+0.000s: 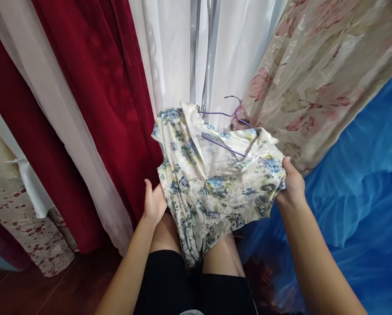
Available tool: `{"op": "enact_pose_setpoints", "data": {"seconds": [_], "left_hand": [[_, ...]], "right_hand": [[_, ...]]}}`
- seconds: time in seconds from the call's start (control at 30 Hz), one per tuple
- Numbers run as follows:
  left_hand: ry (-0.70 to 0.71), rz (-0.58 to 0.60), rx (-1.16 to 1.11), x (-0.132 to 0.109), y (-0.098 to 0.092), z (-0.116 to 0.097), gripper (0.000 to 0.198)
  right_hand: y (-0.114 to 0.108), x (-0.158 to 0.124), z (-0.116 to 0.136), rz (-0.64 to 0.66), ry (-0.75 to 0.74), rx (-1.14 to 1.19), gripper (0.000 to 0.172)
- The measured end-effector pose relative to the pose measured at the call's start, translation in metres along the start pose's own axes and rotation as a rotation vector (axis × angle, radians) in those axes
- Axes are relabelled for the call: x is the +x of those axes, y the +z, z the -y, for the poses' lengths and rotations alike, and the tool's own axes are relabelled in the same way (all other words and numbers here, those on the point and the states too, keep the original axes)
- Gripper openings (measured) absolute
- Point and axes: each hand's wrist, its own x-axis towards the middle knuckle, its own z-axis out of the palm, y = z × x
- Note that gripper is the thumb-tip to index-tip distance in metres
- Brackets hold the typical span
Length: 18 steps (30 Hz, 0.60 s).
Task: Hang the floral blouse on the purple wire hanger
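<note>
A sleeveless blouse (215,188), cream with blue, green and yellow flowers, is spread out in front of my legs. It has a collar and a V-shaped neck. Inside it sits a thin purple hanger (222,145), whose hook sticks out above the neckline. My right hand (291,181) grips the blouse at its right edge, thumb on the front and fingers behind. At the left edge is my left hand (155,203), its thumb raised away from the cloth. The fingers of that hand go behind the fabric and are partly hidden.
Long garments hang all around: dark red cloth (97,87) on the left, white cloth (172,52) with grey ribbons ahead, and a beige floral fabric (301,87) on the right. Blue tulle (353,205) spreads at the lower right. Reddish-brown floor tiles (61,288) show at the lower left.
</note>
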Motion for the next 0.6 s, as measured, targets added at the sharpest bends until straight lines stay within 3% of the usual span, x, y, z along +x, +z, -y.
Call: {"op": "enact_pose_setpoints", "data": {"seconds": [0.17,0.4,0.47,0.53,0.6], "left_hand": [[0.036,-0.217,0.173,-0.022,-0.032,0.03,0.068],[-0.1,-0.262,0.304,-0.06,-0.035,0.063,0.069],[-0.112,-0.263,0.311,-0.069,-0.031,0.071,0.071],[-0.098,-0.26,0.33,-0.077,-0.026,0.076,0.072],[-0.079,-0.255,0.356,-0.082,-0.02,0.078,0.073]], "right_hand": [[0.022,-0.003,-0.016,0.203,-0.069,-0.126,0.037],[-0.009,-0.017,-0.018,0.264,-0.001,-0.397,0.05],[-0.018,-0.028,-0.027,0.151,-0.178,-0.493,0.048],[-0.027,-0.05,-0.045,-0.097,-0.472,-0.541,0.041],[-0.035,-0.082,-0.07,-0.275,-0.626,-0.539,0.034]]}}
